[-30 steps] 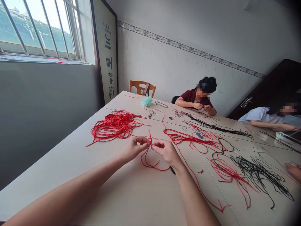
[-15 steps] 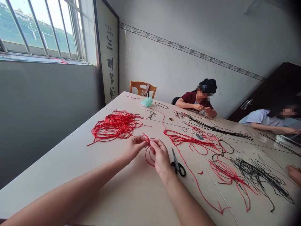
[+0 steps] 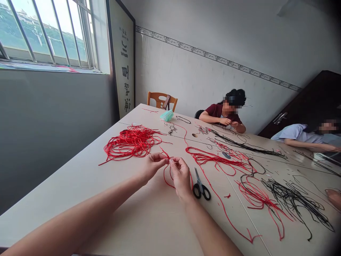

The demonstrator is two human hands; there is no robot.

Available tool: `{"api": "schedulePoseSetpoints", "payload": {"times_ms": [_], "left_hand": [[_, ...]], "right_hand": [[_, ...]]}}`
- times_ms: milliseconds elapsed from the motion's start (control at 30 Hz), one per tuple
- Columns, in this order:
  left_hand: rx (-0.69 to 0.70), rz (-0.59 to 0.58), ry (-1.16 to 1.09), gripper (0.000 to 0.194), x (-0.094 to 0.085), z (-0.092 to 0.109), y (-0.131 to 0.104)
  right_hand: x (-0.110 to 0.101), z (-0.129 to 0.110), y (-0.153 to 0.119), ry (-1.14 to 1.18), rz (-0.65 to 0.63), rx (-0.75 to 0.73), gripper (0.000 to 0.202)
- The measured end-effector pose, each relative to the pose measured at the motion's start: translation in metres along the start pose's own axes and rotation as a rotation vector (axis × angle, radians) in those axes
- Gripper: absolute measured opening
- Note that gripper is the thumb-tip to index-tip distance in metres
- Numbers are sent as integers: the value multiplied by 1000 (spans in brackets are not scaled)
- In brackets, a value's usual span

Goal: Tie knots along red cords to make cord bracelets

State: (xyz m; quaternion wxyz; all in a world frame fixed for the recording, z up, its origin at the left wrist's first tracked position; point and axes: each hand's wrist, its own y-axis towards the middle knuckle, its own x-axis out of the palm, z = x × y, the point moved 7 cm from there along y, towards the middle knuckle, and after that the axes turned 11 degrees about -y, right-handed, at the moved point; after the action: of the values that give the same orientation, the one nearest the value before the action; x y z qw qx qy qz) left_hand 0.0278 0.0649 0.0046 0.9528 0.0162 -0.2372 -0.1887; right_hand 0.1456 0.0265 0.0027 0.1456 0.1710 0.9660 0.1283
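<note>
A red cord (image 3: pixel 165 176) is pinched between my two hands above the table, its loop hanging below them and a short end sticking up past the fingertips. My left hand (image 3: pixel 156 163) grips it from the left, thumb against the forefinger. From the right, my right hand (image 3: pixel 181 175) closes on the same cord, and the fingertips of both hands nearly meet. The exact spot they hold is partly hidden by the fingers. Black-handled scissors (image 3: pixel 200 188) lie just right of my right hand, blades pointing away.
On the pale table (image 3: pixel 128 217) lie a red cord heap (image 3: pixel 130 142), a red cord bundle (image 3: pixel 218 158) and black cords (image 3: pixel 295 201). A green plastic bag (image 3: pixel 167 115) rests farther back. Two people (image 3: pixel 223 115) sit across the table; another hand (image 3: pixel 334 197) shows at right.
My right hand has shifted slightly left, uncovering more of the scissors' handles. Red cord now shows along its right side. Both hands keep their pinch on the cord.
</note>
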Motion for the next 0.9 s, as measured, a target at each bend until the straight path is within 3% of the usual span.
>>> {"api": "schedulePoseSetpoints", "payload": {"times_ms": [167,400,633,767,900], "left_hand": [[23,9,55,24,-2,4,0],[32,-55,126,22,1,7,0],[-65,-72,45,22,2,5,-2],[-173,-137,-76,19,3,-3,-1],[-189,-137,-80,18,-2,-6,1]], "right_hand": [[3,-2,3,76,-105,-13,25],[-2,-1,6,25,-85,-29,23],[-6,-6,7,159,-108,-11,18],[-4,-8,7,202,-174,13,17],[0,-8,6,206,-239,40,17]]}}
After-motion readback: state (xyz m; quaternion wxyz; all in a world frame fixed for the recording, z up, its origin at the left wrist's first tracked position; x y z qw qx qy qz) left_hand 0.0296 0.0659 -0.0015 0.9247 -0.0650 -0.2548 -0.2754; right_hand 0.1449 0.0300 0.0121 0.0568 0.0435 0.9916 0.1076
